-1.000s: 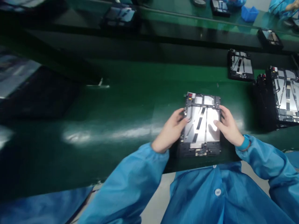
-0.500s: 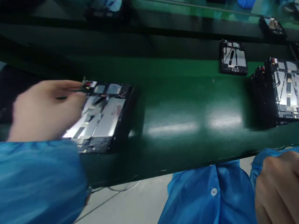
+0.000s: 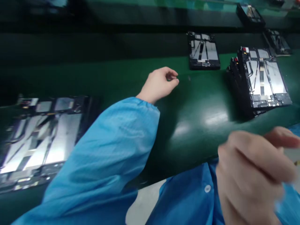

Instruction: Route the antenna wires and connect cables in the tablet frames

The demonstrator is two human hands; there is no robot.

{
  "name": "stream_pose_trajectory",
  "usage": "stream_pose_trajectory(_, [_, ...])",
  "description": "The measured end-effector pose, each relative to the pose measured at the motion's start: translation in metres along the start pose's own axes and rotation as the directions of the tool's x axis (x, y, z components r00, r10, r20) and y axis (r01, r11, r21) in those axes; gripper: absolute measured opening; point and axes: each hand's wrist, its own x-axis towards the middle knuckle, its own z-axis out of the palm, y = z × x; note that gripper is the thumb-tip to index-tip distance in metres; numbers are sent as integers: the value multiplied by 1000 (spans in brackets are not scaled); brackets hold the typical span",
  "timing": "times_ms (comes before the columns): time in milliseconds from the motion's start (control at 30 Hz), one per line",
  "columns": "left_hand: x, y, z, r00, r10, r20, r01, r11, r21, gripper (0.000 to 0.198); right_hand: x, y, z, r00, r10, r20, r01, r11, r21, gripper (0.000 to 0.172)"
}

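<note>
Green conveyor belt [image 3: 199, 93] runs across: your left hand [image 3: 159, 84] curls loosely, empty, between the tablet frame [image 3: 44, 137] at left and the stacked frames [image 3: 260, 78] at right; your right hand [image 3: 253, 175], near, is too blurred to read.

Worktop [image 3: 199, 93]: smooth green sheet, glossy, with pale reflections. Device frame [image 3: 260, 78]: black matt plastic edges, smooth bright metal plates. Smock sleeve [image 3: 100, 153]: thin blue synthetic cloth, soft sheen. Smock button [image 3: 207, 188]: white plastic, smooth. Floor [image 3: 142, 203]: pale grey, matt.
</note>
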Motion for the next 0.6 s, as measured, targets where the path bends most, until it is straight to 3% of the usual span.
stream_pose_trajectory(67, [15,8,17,999,-39,-6,39,999,32,35,17,-6,-35,991,-79,-104,77,997,-28,59])
stream_pose_trajectory(133, [30,15,32,994,-107,-14,108,991,81,35,33,-5,-75,954,-118,-275,55,972,-229,53])
stream_pose_trajectory(200, [46,23,44,986,-160,-38,164,975,148,38,45,5,-109,868,-178,-463,-84,868,-490,45])
stream_pose_trajectory(267, [62,29,53,976,-206,-66,215,955,203,43,51,20,-131,831,-225,-508,-223,702,-676,41])
stream_pose_trajectory(367, [86,34,63,957,-277,-87,290,932,220,48,49,40,-142,834,-241,-495,-293,566,-770,34])
stream_pose_trajectory(500, [117,31,69,927,-363,-96,371,925,82,44,47,49,-141,829,-269,-490,-278,562,-779,31])
stream_pose_trajectory(600, [136,26,70,879,-477,-11,467,864,-188,36,50,50,-141,804,-300,-513,-275,577,-769,31])
